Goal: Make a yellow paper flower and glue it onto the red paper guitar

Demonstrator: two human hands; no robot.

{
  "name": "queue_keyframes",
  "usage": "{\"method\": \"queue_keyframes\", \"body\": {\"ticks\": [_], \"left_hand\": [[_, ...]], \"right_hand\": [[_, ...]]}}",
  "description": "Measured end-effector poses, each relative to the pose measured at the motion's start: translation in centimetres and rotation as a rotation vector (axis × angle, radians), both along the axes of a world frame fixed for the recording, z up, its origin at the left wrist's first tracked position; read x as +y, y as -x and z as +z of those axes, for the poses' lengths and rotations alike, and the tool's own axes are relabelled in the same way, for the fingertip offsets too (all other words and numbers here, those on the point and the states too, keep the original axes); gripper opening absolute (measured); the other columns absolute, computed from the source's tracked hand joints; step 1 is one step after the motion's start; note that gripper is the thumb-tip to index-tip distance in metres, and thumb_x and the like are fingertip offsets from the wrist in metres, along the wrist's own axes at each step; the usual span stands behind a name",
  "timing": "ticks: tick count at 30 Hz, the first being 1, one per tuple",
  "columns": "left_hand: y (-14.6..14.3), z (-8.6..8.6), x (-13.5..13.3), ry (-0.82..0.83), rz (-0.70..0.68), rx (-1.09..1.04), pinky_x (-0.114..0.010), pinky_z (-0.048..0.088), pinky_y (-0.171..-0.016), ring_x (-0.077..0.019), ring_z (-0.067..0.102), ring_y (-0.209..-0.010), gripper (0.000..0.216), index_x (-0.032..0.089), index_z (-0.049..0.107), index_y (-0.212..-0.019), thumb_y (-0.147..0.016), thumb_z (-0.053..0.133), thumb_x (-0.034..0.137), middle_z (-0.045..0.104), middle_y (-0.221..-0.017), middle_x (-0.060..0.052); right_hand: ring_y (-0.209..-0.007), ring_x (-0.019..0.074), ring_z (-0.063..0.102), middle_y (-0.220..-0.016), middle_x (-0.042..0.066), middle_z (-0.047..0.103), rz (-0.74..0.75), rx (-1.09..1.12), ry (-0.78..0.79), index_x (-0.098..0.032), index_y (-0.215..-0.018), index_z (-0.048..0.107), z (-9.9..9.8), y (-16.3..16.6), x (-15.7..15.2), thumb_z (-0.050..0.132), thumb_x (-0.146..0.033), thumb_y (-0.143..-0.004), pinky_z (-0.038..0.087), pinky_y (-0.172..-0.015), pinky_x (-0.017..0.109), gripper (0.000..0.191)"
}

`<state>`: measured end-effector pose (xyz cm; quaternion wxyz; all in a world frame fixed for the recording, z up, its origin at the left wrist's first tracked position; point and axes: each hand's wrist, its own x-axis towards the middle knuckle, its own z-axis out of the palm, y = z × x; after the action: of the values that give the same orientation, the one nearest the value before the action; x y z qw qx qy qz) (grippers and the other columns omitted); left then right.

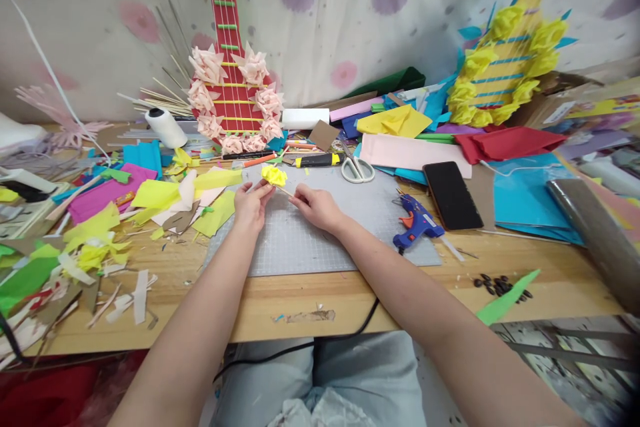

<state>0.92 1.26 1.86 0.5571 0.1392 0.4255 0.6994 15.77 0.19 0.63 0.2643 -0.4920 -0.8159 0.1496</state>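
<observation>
A small yellow crepe paper flower (274, 175) on a thin stick (283, 191) is held between my two hands above the grey cutting mat (320, 240). My left hand (251, 205) pinches the flower's base with its fingertips. Farther down the stick, my right hand (319, 205) is closed on its end. Just beyond the hands lie a yellow-and-black utility knife (320, 160) and grey-handled scissors (357, 170). On the mat's right side rests a blue glue gun (417, 220).
Yellow paper scraps (97, 233) cover the table's left. A red paper guitar (235, 100) with pink flowers and a yellow guitar (505, 80) stand at the back. To the right are a phone (453, 195), blue paper (530, 200) and a green strip (507, 298) near dark beads.
</observation>
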Motion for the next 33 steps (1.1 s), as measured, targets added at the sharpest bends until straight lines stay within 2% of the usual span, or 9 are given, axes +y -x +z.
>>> {"method": "queue_keyframes", "body": {"ticks": [8, 12, 17, 21, 24, 27, 30, 33], "left_hand": [[0.28, -0.44, 0.02, -0.063, -0.036, 0.061, -0.028, 0.052, -0.07, -0.013, 0.063, -0.067, 0.044, 0.017, 0.034, -0.083, -0.058, 0.058, -0.011, 0.062, -0.07, -0.003], [0.16, -0.35, -0.19, -0.157, 0.012, 0.216, -0.032, 0.052, -0.068, -0.0121, 0.061, -0.066, 0.049, 0.019, 0.033, -0.082, -0.054, 0.067, -0.002, 0.058, -0.071, 0.002], [0.34, -0.36, -0.28, -0.175, 0.086, 0.489, -0.025, 0.049, -0.061, -0.0072, 0.052, -0.062, 0.05, 0.02, 0.035, -0.082, -0.051, 0.072, 0.008, 0.05, -0.074, 0.005], [0.59, -0.7, 0.06, -0.158, 0.199, 0.663, -0.022, 0.044, -0.068, -0.0054, 0.049, -0.066, 0.049, 0.019, 0.04, -0.085, -0.05, 0.075, 0.016, 0.046, -0.078, 0.004], [0.54, -0.76, 0.17, -0.108, 0.187, 0.624, -0.023, 0.044, -0.074, -0.0076, 0.052, -0.075, 0.049, 0.019, 0.042, -0.087, -0.052, 0.075, 0.022, 0.048, -0.085, 0.001], [0.28, -0.56, 0.0, -0.045, 0.079, 0.467, -0.027, 0.047, -0.071, -0.0112, 0.056, -0.079, 0.046, 0.02, 0.041, -0.089, -0.056, 0.073, 0.023, 0.051, -0.091, -0.003], [0.01, -0.33, -0.25, -0.037, -0.015, 0.315, -0.028, 0.049, -0.067, -0.013, 0.059, -0.076, 0.043, 0.019, 0.039, -0.09, -0.06, 0.07, 0.018, 0.055, -0.089, -0.004], [-0.06, -0.31, -0.34, -0.03, -0.034, 0.263, -0.026, 0.05, -0.064, -0.0128, 0.061, -0.073, 0.042, 0.019, 0.038, -0.089, -0.06, 0.068, 0.012, 0.058, -0.084, -0.004]], "right_hand": [[-0.059, 0.0128, 0.049, -0.068, 0.001, 0.059, -0.017, -0.017, 0.015, -0.02, -0.081, 0.053, 0.31, -0.33, -0.08, 0.041, -0.036, -0.086, 0.029, -0.056, 0.024, 0.021], [-0.057, 0.0117, 0.046, -0.064, -0.001, 0.055, -0.04, 0.116, 0.075, -0.02, -0.078, 0.051, 0.37, -0.69, -0.01, 0.041, -0.035, -0.086, 0.029, -0.056, 0.023, 0.02], [-0.057, 0.0105, 0.043, -0.06, -0.003, 0.048, -0.048, 0.289, 0.147, -0.019, -0.072, 0.048, 0.07, -0.68, 0.24, 0.041, -0.037, -0.084, 0.029, -0.055, 0.022, 0.022], [-0.056, 0.0101, 0.041, -0.058, -0.004, 0.047, -0.042, 0.36, 0.191, -0.019, -0.072, 0.047, -0.15, -0.64, 0.4, 0.04, -0.038, -0.084, 0.028, -0.055, 0.022, 0.024], [-0.056, 0.0099, 0.041, -0.058, -0.004, 0.047, -0.028, 0.368, 0.201, -0.019, -0.072, 0.048, -0.2, -0.69, 0.42, 0.041, -0.038, -0.083, 0.028, -0.055, 0.022, 0.023], [-0.056, 0.0097, 0.042, -0.058, -0.004, 0.047, -0.008, 0.356, 0.209, -0.018, -0.073, 0.049, -0.16, -0.72, 0.38, 0.041, -0.038, -0.083, 0.029, -0.056, 0.022, 0.024], [-0.056, 0.0096, 0.042, -0.058, -0.004, 0.047, 0.0, 0.336, 0.213, -0.018, -0.073, 0.051, -0.07, -0.7, 0.36, 0.041, -0.036, -0.084, 0.029, -0.056, 0.022, 0.023], [-0.056, 0.0097, 0.042, -0.058, -0.003, 0.047, -0.001, 0.318, 0.222, -0.018, -0.074, 0.052, -0.01, -0.69, 0.37, 0.041, -0.035, -0.084, 0.029, -0.057, 0.022, 0.023]]}}
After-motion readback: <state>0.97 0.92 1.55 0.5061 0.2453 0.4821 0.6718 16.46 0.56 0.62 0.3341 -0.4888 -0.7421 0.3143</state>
